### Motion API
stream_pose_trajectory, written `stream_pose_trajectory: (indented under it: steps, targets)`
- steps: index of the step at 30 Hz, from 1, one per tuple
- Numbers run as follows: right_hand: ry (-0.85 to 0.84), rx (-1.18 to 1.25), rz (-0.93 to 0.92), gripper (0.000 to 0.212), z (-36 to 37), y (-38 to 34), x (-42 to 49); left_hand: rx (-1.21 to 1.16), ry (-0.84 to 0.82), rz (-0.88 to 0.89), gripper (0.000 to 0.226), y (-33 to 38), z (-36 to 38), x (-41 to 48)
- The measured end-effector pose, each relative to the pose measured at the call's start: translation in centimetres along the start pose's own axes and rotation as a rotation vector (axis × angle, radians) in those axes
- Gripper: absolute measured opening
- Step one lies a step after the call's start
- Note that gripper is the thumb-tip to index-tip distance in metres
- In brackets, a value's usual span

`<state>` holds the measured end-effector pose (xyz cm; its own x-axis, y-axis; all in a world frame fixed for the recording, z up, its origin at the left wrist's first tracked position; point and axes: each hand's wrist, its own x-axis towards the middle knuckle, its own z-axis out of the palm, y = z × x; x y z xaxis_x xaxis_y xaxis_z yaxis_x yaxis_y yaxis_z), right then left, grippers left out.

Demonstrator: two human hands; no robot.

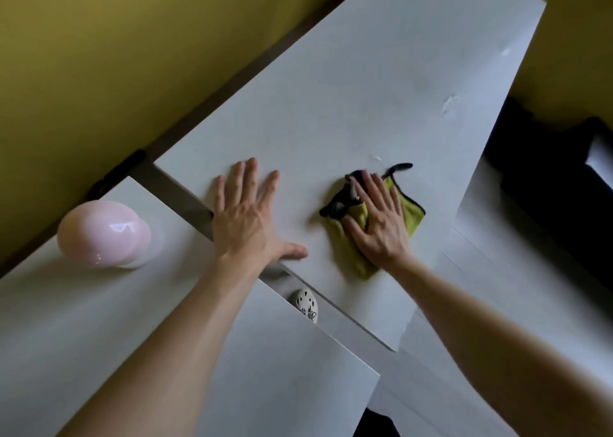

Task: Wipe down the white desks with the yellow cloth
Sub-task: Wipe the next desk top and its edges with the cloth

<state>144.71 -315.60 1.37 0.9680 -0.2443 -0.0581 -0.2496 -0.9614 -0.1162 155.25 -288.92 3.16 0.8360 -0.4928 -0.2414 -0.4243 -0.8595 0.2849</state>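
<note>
The yellow cloth (413,212), edged in black, lies bunched on the larger white desk (365,81) near its front edge. My right hand (376,219) presses flat on top of the cloth with straight, spread fingers. To the left of it, my left hand (247,216) rests flat on the bare desk top, fingers spread, the thumb near the desk's edge. A second white desk (99,330) stands lower left, separated from the first by a narrow gap.
A glossy pink rounded object (102,234) sits on the lower-left desk. A small white patterned object (306,304) shows in the gap between the desks. Yellow walls stand behind. Something dark lies at the right, beyond the desk's edge.
</note>
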Motion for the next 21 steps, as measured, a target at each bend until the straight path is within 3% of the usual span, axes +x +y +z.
stream_pose_trajectory:
  steps: [3,5,11,15,16,19,21]
  targets:
    - [0.031,0.032,0.387,0.092,-1.2,2.5,7.5,0.005,-0.033,-0.007,0.159,-0.1,-0.3,0.2]
    - [0.057,0.039,0.470,0.092,-0.8,1.4,8.9,-0.007,-0.034,-0.017,0.160,-0.5,-0.3,0.3]
    - [-0.027,0.061,-0.180,0.077,0.1,-4.8,-3.5,0.029,-0.022,-0.005,0.157,0.0,-0.3,0.2]
    - [-0.075,0.040,-0.381,0.075,-0.7,-0.2,1.8,0.022,-0.021,-0.010,0.159,0.1,-0.4,0.1]
    - [-0.027,0.025,-0.311,0.076,-0.9,1.2,5.2,0.020,-0.034,-0.018,0.159,0.2,-0.4,0.2]
    - [0.049,0.017,0.132,0.083,-1.1,2.3,12.9,0.017,-0.057,-0.019,0.159,0.2,-0.6,0.2]
    - [0.058,0.037,0.243,0.084,-0.3,0.5,13.5,0.005,-0.043,-0.026,0.160,0.0,-0.6,0.1]
